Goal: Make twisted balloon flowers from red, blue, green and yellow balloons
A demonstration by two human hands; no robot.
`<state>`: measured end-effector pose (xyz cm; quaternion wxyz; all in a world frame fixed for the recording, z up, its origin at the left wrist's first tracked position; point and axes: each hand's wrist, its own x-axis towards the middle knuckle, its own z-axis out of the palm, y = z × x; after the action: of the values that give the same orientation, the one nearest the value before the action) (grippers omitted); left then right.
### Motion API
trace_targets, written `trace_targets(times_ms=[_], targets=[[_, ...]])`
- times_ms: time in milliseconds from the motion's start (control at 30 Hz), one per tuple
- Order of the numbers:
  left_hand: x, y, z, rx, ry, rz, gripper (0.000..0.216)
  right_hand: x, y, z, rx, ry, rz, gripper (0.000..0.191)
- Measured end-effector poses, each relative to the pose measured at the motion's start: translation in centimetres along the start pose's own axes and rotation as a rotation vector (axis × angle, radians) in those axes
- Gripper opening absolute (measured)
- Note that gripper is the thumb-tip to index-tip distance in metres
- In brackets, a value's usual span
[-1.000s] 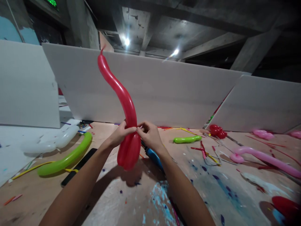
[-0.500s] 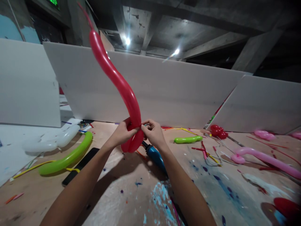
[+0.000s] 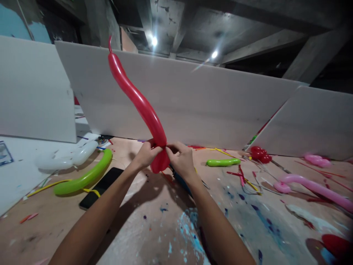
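Paint-spattered tabletop (image 3: 154,228): long red rubber balloon (image 3: 138,103) is pinched at its twist by left hand (image 3: 146,156) and right hand (image 3: 182,160), probably against unwinding; tail at 11 o'clock.

Both arms show bare from the bottom edge of the view up to the wrists, uncovered along their whole visible length. The left forearm (image 3: 106,209) and the right forearm (image 3: 213,217) are slim and smooth, narrowing toward the wrists. The left hand (image 3: 146,156) and the right hand (image 3: 182,162) are bare too, with slender fingers (image 3: 175,147) and knuckles catching the overhead light.
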<state>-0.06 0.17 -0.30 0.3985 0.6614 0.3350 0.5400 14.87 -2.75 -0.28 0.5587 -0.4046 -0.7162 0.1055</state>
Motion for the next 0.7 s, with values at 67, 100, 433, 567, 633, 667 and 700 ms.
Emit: trace_targets(times_ms=[67, 100, 433, 567, 633, 667, 700], targets=[[-0.4, -0.2, 0.1, -0.084, -0.044, -0.006, 0.018, -0.2, -0.1, -0.4, -0.054, -0.028, -0.035, 0.016], [-0.5, -0.3, 0.1, -0.097, -0.054, -0.007, 0.020, -0.3, -0.3, -0.7, -0.062, -0.061, -0.044, 0.016], [-1.7, 1.1, 0.4, 0.518, 0.040, 0.281, 0.014, 2.0, -2.1, -3.4, 0.253, 0.017, 0.120, 0.038], [-1.4, 1.5, 0.0, 0.762, 0.139, 0.351, 0.025, 2.7, -1.2, -3.6, 0.289, 0.252, 0.185, 0.033], [-1.6, 1.9, -0.4, 0.831, 0.263, 0.428, 0.033, 2.9, -0.3, -3.7, 0.476, 0.375, 0.247, 0.033], [-1.8, 2.2, -0.4, 0.819, 0.318, 0.478, 0.035, 3.0, 0.3, -3.6, 0.574, 0.421, 0.277, 0.034], [-2.1, 2.4, -0.3, 0.770, 0.350, 0.526, 0.035, 3.1, 0.9, -3.4, 0.665, 0.461, 0.311, 0.036]])
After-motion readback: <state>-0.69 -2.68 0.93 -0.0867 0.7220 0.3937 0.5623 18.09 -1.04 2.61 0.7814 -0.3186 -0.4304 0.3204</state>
